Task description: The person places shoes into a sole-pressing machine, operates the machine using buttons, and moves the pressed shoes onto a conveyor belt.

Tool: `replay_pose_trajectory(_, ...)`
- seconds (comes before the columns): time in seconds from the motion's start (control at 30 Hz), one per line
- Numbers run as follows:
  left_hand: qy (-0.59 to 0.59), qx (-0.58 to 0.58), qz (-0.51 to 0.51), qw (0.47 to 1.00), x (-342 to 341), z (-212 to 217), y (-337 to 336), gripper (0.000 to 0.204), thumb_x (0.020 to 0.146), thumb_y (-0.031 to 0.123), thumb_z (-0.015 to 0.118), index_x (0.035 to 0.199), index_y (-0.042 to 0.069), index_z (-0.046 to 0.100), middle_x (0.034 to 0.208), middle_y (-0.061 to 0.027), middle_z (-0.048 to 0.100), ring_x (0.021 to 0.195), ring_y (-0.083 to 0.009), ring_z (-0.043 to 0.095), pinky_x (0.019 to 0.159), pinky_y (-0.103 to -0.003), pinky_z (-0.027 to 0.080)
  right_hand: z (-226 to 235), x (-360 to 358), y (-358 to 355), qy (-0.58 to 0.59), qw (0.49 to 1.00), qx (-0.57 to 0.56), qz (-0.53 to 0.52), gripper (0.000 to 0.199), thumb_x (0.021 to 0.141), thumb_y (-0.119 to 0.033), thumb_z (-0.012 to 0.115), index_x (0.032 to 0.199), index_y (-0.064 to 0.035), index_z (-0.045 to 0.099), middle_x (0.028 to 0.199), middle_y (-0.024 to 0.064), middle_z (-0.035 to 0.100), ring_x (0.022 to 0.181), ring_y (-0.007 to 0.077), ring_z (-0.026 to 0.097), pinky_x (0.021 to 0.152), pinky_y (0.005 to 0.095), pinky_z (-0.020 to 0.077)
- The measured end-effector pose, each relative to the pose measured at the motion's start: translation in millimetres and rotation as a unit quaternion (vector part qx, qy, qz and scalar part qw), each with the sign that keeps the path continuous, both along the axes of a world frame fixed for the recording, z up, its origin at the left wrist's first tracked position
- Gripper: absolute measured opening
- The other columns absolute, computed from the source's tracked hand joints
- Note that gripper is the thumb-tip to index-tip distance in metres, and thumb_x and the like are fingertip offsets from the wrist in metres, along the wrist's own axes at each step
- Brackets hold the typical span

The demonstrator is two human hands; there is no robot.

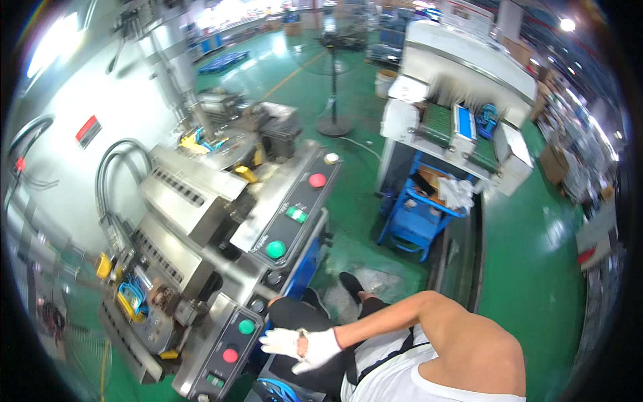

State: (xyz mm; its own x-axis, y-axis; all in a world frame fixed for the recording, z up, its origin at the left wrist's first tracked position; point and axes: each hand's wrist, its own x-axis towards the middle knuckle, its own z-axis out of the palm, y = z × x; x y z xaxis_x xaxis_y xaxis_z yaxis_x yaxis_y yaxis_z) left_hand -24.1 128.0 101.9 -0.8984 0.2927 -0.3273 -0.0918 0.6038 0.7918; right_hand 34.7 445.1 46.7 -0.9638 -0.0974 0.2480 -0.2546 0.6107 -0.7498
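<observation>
My right hand (305, 348) wears a white glove that leaves a patch of skin bare on its back. It is held palm down over my dark-clad thigh (291, 318), fingers stretched out and pointing left, with nothing visible in it. Close to its fingertips is a machine control panel (218, 355) with green and red buttons. Below the hand, bright blue curved pieces (276, 388) show at the lower edge, partly cut off. Further left, a machine fixture (157, 321) carries blue looped parts (132, 296) and yellow pieces. My left hand is out of sight.
A second control panel (295, 213) stands farther ahead, beside another fixture with yellow clamps (246, 174). Right of it are a floor fan (333, 124), a blue cart (415, 218) and a conveyor machine (469, 67) bearing blue items. Boxes and bags line the far right.
</observation>
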Motion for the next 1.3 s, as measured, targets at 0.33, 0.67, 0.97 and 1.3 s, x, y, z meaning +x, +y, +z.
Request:
replay_pose_trajectory(0.33, -0.059, 0.275, -0.212, 0.936, 85.1, 84.2, 307.4, 0.046, 0.081, -0.001, 0.076, 0.124, -0.002, 0.061, 0.134, -0.0197, 0.063, 0.118, -0.0277, 0.064, 0.104, -0.042, 0.051, 71.2, 191.1, 24.9, -0.034, 0.917, -0.009, -0.398, 0.110, 0.080, -0.030, 0.084, 0.167, -0.0035, 0.022, 0.171, 0.0312, 0.017, 0.157, 0.0524, 0.023, 0.127, 0.0573, 0.0267)
replay_pose_trajectory(0.67, 0.059, 0.440, -0.630, 0.638, 211.1, 107.6, 435.1, 0.085, 0.080, -0.012, 0.075, 0.156, 0.001, 0.037, 0.165, -0.0219, 0.034, 0.149, -0.0344, 0.044, 0.121, -0.045, 0.040, 108.5, 307.8, 202.7, 0.284, 0.625, 0.028, -0.726, 0.105, 0.082, -0.029, 0.085, 0.163, 0.0044, 0.028, 0.156, 0.0257, 0.047, 0.144, 0.0378, 0.050, 0.118, 0.0437, 0.0424)
replay_pose_trajectory(0.97, 0.053, 0.188, -0.598, 0.777, 158.7, 1.7, 388.6, 0.061, 0.090, 0.013, 0.081, 0.142, -0.004, 0.056, 0.147, -0.0270, 0.054, 0.133, -0.0433, 0.058, 0.109, -0.046, 0.051, 152.7, 352.2, 510.9, 0.200, 0.447, -0.109, -0.865, 0.098, 0.084, -0.058, 0.078, 0.145, 0.0141, 0.051, 0.137, 0.0320, 0.066, 0.124, 0.0419, 0.066, 0.107, 0.0474, 0.0501)
replay_pose_trajectory(1.3, 0.035, 0.023, -0.431, 0.901, 103.1, -75.7, 298.3, 0.049, 0.091, 0.010, 0.078, 0.135, -0.005, 0.061, 0.132, -0.0239, 0.065, 0.115, -0.0354, 0.071, 0.099, -0.042, 0.059, 90.3, 510.8, 715.1, -0.021, 0.436, -0.019, -0.900, 0.067, 0.088, -0.055, 0.079, 0.131, -0.0055, 0.066, 0.119, 0.0172, 0.072, 0.096, 0.0304, 0.072, 0.072, 0.0459, 0.0598)
